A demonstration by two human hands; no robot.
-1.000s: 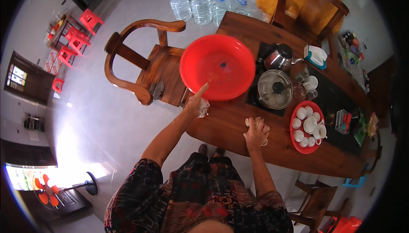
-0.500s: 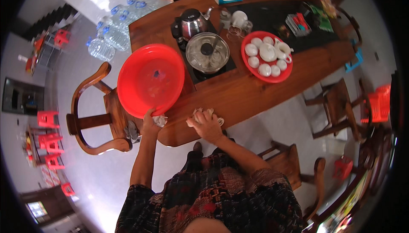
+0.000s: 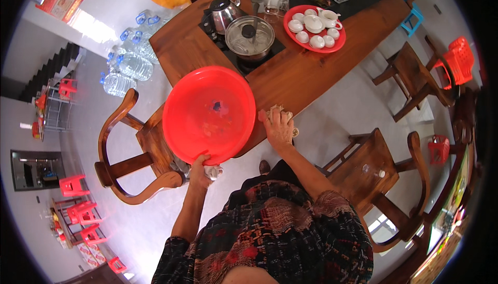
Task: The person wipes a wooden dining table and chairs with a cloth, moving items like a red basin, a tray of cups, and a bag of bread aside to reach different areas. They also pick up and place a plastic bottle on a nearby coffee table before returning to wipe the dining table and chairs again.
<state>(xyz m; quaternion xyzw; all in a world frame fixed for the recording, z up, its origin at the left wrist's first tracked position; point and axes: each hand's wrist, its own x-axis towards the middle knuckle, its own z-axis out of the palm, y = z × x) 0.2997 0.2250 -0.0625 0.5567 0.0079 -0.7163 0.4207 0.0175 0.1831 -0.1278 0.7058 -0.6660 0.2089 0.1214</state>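
Note:
A large red plastic basin (image 3: 181,120) is over the near left end of the wooden table, its near rim past the table's edge. My left hand (image 3: 199,174) grips that rim, thumb on top, with a crumpled white cloth or tissue (image 3: 213,172) bunched beside the fingers. Inside the basin a small dark and pinkish patch (image 3: 217,106) shows on the bottom. Right of the basin, my right hand (image 3: 279,129) is closed over a crumpled beige cloth (image 3: 282,112) at the table's near edge. Part of that cloth is hidden under the fingers.
On the table (image 3: 306,84) stand a glass-lidded pot (image 3: 250,39), a steel kettle (image 3: 224,15) and a red tray (image 3: 340,46) of white teaware. Wooden chairs flank me at left (image 3: 155,141) and right (image 3: 363,167). Large water bottles (image 3: 134,66) stand on the floor at left.
The basin has come nearer to me with my left hand on its rim and now covers the table's near corner. My right hand and cloth have moved to the table's edge. The view has shifted.

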